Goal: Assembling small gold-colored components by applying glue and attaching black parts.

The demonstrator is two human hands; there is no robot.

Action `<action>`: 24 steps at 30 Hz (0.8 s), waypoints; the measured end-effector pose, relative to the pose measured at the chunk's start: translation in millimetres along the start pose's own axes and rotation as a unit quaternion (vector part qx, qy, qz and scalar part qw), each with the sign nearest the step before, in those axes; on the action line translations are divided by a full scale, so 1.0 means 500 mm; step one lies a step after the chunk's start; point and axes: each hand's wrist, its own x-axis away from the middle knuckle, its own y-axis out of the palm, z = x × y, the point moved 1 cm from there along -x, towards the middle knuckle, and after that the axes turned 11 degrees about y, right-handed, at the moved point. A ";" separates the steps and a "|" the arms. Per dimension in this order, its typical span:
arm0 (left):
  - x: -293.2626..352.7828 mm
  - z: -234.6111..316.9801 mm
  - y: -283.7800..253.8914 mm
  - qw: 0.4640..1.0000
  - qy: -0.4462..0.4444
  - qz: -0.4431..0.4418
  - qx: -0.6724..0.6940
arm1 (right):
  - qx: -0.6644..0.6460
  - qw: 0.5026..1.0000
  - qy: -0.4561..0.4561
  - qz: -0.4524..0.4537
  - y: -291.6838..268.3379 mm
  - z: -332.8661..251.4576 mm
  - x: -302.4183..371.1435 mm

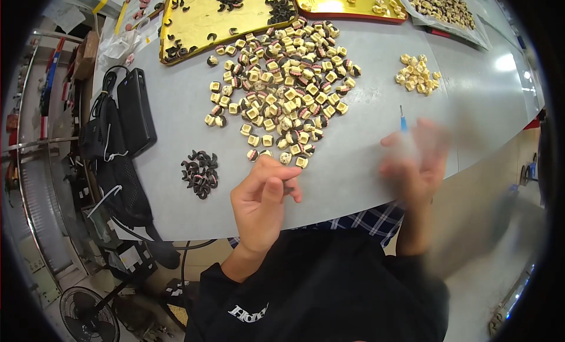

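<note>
My left hand [259,203] is closed at the near edge of a pile of small cream and black pieces with pink bands [288,89]. Its fingertips and thumb come together over something small and dark that I cannot make out. My right hand [418,159] is smeared by motion, to the right of the pile. A thin tool with a blue handle and metal tip [403,121] points away from me at its fingers; whether the hand grips it I cannot tell. Black curved pieces [200,175] lie heaped left of my left hand. Beyond my right hand sits a small heap of cream pieces [418,75].
A gold tray [203,24] with black curved pieces stands at the far left, with another gold tray [323,3] beside it. A lined tray of small pieces [441,9] is at the far right. Along the left edge lie a black box [136,109] and cables.
</note>
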 end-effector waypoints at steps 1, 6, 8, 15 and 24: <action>0.000 -0.001 0.006 1.000 -0.022 0.004 0.001 | -0.001 1.000 0.003 0.001 -0.005 0.004 -0.002; 0.000 -0.019 0.017 0.998 -0.053 0.000 0.034 | -0.064 0.991 -0.074 0.092 -0.025 0.031 -0.022; -0.001 -0.025 0.019 0.999 -0.048 -0.012 0.015 | -0.168 0.967 -0.097 0.166 -0.010 0.040 -0.028; 0.020 -0.027 0.023 0.998 -0.039 -0.046 -0.031 | -0.321 0.943 -0.048 0.068 0.026 0.025 0.003; 0.011 -0.031 0.037 0.963 0.090 -0.128 -0.217 | -0.347 0.932 -0.096 0.048 0.032 0.071 0.019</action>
